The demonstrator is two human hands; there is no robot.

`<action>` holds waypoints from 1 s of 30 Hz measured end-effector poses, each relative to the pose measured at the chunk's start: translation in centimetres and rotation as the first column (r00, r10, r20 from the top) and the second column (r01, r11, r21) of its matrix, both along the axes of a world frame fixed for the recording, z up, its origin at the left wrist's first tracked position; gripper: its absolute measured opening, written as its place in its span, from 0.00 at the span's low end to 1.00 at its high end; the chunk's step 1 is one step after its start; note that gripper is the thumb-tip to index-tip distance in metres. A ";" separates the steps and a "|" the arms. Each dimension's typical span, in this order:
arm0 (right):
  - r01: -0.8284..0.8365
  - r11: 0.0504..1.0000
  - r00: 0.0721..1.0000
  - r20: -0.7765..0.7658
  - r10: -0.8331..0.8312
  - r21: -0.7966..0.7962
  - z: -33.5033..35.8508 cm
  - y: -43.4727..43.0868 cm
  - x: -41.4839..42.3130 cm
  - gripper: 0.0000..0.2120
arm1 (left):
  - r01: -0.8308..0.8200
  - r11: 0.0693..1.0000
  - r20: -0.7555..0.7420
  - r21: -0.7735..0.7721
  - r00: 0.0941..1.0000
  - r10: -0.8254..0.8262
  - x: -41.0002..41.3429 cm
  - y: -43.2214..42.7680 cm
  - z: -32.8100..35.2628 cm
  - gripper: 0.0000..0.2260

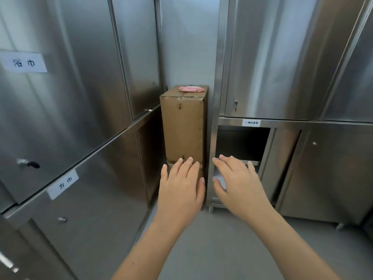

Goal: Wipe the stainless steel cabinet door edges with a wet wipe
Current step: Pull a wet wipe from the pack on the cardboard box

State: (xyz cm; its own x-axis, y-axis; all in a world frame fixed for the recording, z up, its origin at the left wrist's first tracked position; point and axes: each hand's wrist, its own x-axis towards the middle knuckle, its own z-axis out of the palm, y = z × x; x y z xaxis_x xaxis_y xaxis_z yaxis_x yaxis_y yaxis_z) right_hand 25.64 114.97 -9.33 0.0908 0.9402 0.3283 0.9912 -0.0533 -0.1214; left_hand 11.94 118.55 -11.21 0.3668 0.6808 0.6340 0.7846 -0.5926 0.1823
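**A:** Where are the hands sitting?

**B:** Both are reaching forward, palms down, in the air. The left hand point(181, 186) is hovering in front of the lower part of the box point(182, 126). The right hand point(240, 184) is hovering in front of the open bay point(242, 142) of the right cabinet point(282, 57).

**A:** And the grip?

**B:** Each grip is released. The fingers are lying straight and slightly spread, holding nothing.

**A:** Where is the wipe?

**B:** A pink pack point(191, 89) is lying flat on top of the box, well above both hands. I cannot tell what is printed on it. No loose wipe is showing in either hand.

**A:** And the box itself?

**B:** It is standing upright on the floor point(212, 239) in the corner, between the left cabinet point(90, 77) and the right cabinet, against the wall point(187, 47).

**A:** How are the doors looking?

**B:** The steel doors on both sides are sitting closed, apart from that one bay. The left cabinet is carrying two paper labels point(24, 63), and a key point(28, 163) is sticking out of its upper door. A small tag point(250, 122) is sitting just above the bay.
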 end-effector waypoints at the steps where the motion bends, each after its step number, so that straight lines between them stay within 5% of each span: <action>1: 0.000 1.000 1.000 -0.004 0.000 0.001 0.3 2.1 -0.4 0.24 | 0.004 0.999 0.007 -0.039 1.000 -0.004 -0.4 2.2 0.3 0.15; 7: 0.002 0.998 1.000 -0.030 0.000 0.067 2.7 14.3 -1.9 0.23 | 0.028 0.999 0.025 -0.038 0.999 -0.027 -2.1 15.1 2.7 0.17; 12: 0.027 0.999 1.000 -0.015 -0.027 -0.030 1.2 20.9 -0.6 0.24 | 0.062 0.998 0.016 -0.011 0.998 -0.062 -0.5 22.2 2.0 0.15; 30: -0.070 0.996 0.996 -0.047 0.072 0.053 1.7 49.5 13.6 0.24 | 0.003 1.000 -0.023 -0.008 1.000 -0.004 13.4 48.9 2.6 0.16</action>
